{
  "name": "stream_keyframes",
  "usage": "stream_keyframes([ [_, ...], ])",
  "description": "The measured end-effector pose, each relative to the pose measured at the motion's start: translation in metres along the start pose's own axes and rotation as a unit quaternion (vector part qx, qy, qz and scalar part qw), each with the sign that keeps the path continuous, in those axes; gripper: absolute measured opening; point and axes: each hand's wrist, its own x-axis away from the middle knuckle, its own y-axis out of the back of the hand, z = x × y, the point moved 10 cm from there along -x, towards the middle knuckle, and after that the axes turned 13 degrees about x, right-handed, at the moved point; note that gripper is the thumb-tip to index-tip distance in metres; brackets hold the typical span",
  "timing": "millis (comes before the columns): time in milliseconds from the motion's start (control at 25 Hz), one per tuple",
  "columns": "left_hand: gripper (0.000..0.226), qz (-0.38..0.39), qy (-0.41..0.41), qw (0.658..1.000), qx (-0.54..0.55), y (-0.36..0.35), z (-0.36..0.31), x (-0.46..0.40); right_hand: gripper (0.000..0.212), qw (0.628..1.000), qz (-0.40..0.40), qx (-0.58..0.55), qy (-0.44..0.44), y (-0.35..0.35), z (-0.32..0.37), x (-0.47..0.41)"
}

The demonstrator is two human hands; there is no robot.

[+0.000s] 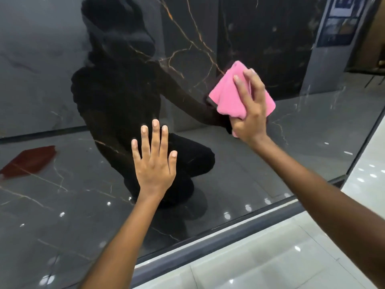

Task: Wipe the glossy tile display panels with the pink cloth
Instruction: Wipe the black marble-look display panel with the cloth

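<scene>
A glossy black tile panel [68, 84] with thin gold veins fills most of the view and mirrors a crouching person. My right hand [251, 109] grips the folded pink cloth [233, 94] and holds it against the panel at the upper right. My left hand [154, 161] lies flat on the panel lower down, fingers straight and spread, holding nothing.
A dark metal strip [218, 245] frames the panel's lower edge above a pale shiny floor [270, 268]. A red shape [29, 161] shows as a reflection at the left. A grey column with a poster [337, 24] stands at the upper right.
</scene>
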Motion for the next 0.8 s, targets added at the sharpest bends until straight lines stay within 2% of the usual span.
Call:
stream_keyframes([
  [40, 0.057, 0.000, -0.001, 1.000, 0.009, 0.000, 0.001, 0.000, 0.046, 0.999, -0.020, -0.005, -0.027, -0.004, 0.012, 0.009],
  [80, 0.058, -0.002, -0.001, 1.000, 0.018, 0.000, 0.001, -0.001, 0.049, 1.000, -0.015, -0.001, 0.001, -0.012, 0.033, 0.034],
  [120, 0.058, -0.005, -0.003, 1.000, 0.025, 0.001, 0.001, -0.001, 0.054, 0.997, 0.032, 0.010, 0.076, -0.028, 0.060, 0.075],
  [160, 0.059, -0.005, -0.006, 1.000, 0.030, 0.001, 0.000, -0.002, 0.061, 0.978, 0.099, 0.028, 0.180, -0.045, 0.088, 0.127],
  [240, 0.060, -0.001, -0.005, 0.999, 0.035, 0.001, 0.000, -0.001, 0.081, 0.885, 0.245, 0.077, 0.389, -0.065, 0.123, 0.226],
  [280, 0.060, 0.000, -0.004, 0.999, 0.037, 0.001, 0.000, 0.000, 0.085, 0.843, 0.287, 0.072, 0.448, -0.066, 0.124, 0.250],
  [320, 0.060, -0.003, -0.005, 0.999, 0.040, 0.002, 0.000, 0.000, 0.082, 0.841, 0.284, 0.052, 0.456, -0.062, 0.121, 0.246],
  [360, 0.060, -0.009, -0.008, 0.999, 0.042, 0.003, 0.000, 0.000, 0.074, 0.873, 0.259, 0.032, 0.412, -0.057, 0.113, 0.220],
  [440, 0.058, -0.026, -0.008, 0.999, 0.040, 0.008, 0.001, -0.004, 0.060, 0.954, 0.151, 0.040, 0.254, -0.040, 0.084, 0.142],
  [480, 0.056, -0.038, 0.007, 0.998, 0.048, 0.008, 0.002, -0.003, 0.057, 0.980, 0.097, 0.045, 0.165, -0.031, 0.067, 0.115],
  [520, 0.055, -0.053, 0.036, 0.995, 0.072, 0.008, 0.002, 0.002, 0.056, 0.993, 0.067, 0.038, 0.093, -0.028, 0.054, 0.105],
  [560, 0.054, -0.064, 0.071, 0.990, 0.107, 0.004, 0.001, 0.013, 0.056, 0.996, 0.053, 0.029, 0.058, -0.030, 0.051, 0.116],
  [600, 0.054, -0.064, 0.105, 0.982, 0.142, -0.002, -0.004, 0.030, 0.057, 0.996, 0.054, 0.028, 0.073, -0.036, 0.057, 0.144],
  [680, 0.056, -0.026, 0.138, 0.975, 0.173, -0.024, -0.018, 0.074, 0.066, 0.968, 0.134, 0.052, 0.207, -0.057, 0.083, 0.248],
  [760, 0.058, 0.024, 0.116, 0.983, 0.140, -0.044, -0.027, 0.111, 0.090, 0.892, 0.259, 0.111, 0.354, -0.072, 0.092, 0.353],
  [800, 0.058, 0.045, 0.095, 0.989, 0.106, -0.052, -0.028, 0.120, 0.095, 0.866, 0.299, 0.115, 0.384, -0.074, 0.088, 0.377],
])
